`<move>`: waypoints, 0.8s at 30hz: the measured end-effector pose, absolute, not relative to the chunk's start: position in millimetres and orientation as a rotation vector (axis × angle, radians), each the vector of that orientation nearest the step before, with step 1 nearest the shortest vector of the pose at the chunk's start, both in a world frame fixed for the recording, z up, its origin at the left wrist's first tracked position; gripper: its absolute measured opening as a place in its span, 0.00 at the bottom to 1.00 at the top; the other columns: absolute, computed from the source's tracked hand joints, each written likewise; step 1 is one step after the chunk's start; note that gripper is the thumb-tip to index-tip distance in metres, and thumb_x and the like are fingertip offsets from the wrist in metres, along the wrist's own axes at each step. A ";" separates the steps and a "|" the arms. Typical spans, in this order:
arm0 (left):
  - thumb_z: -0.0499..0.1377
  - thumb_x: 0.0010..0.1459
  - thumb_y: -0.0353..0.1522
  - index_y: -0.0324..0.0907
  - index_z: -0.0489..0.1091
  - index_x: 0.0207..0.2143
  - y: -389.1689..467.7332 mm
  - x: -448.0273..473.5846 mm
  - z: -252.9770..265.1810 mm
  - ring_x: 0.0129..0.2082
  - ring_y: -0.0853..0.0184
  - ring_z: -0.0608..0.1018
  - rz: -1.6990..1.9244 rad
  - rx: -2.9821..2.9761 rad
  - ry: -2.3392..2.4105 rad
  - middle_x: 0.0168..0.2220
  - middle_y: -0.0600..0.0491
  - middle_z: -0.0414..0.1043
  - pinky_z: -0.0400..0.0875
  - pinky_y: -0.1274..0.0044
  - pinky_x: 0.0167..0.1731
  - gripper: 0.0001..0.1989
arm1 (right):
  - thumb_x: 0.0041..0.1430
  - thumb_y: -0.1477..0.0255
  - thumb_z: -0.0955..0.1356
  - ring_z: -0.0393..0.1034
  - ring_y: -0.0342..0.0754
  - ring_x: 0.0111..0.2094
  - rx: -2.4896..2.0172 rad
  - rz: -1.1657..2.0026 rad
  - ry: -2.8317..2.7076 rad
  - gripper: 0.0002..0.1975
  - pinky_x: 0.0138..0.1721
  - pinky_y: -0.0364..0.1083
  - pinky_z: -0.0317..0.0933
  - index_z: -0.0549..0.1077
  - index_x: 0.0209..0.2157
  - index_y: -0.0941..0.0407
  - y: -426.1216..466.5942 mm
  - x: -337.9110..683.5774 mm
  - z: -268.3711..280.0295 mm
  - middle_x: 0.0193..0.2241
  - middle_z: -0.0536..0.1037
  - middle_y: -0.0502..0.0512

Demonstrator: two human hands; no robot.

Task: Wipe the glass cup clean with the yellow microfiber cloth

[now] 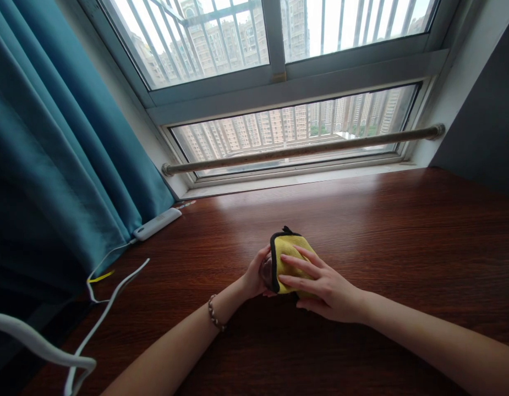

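Note:
A yellow cloth (294, 252) with a black edge and a small black loop at its top drapes over a dark brown, shiny object (267, 271). Only the left side of that object shows, so its kind stays hidden. From the left, my left hand (256, 275) is closed around the brown object, with a beaded bracelet (215, 313) on the wrist. My right hand (320, 283) grips the cloth from the right, its fingers curved over the cloth and pressing it against the object. Both hands are above the wooden surface (382, 231).
A white power strip (157, 224) lies at the left by the blue curtain (72, 126). White cables (114, 300) and a yellow strip (101, 276) are near it. Behind the surface, a metal rail (304, 151) crosses in front of the window (274, 121).

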State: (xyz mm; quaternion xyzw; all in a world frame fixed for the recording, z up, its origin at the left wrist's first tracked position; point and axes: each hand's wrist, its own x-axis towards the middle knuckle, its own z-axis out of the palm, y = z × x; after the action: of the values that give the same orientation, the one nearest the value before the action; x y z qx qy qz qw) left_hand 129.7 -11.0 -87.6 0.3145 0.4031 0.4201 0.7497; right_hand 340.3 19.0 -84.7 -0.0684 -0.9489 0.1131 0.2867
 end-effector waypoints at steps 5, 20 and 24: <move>0.51 0.50 0.55 0.37 0.69 0.33 -7.0 125.1 -82.1 0.15 0.73 0.66 0.958 0.537 0.857 0.21 0.53 0.66 0.58 0.82 0.14 0.29 | 0.62 0.66 0.62 0.33 0.52 0.64 -0.234 0.338 -2.557 0.26 0.63 0.55 0.40 0.55 0.61 0.51 21.2 339.3 -85.0 0.63 0.42 0.48; 0.38 0.50 0.60 0.37 0.67 0.37 -2.5 125.9 -80.0 0.14 0.67 0.68 0.911 0.721 0.717 0.23 0.44 0.70 0.54 0.80 0.11 0.38 | 0.58 0.81 0.59 0.54 0.45 0.59 -0.456 0.660 -2.138 0.25 0.60 0.45 0.51 0.61 0.57 0.58 29.8 337.2 -103.9 0.58 0.59 0.56; 0.40 0.50 0.60 0.36 0.65 0.36 -2.4 125.4 -79.6 0.18 0.61 0.72 0.998 0.823 0.806 0.23 0.44 0.70 0.62 0.76 0.16 0.37 | 0.59 0.69 0.63 0.68 0.48 0.43 -0.882 0.855 -1.667 0.16 0.46 0.46 0.63 0.68 0.48 0.58 48.3 340.5 -108.0 0.43 0.73 0.55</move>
State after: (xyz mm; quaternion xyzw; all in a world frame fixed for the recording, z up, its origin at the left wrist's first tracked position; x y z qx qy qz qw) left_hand 125.4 -2.4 -79.6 0.3730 0.3652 0.4522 0.7232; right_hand 340.5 48.3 -108.0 -0.3663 -0.6924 0.3552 0.5102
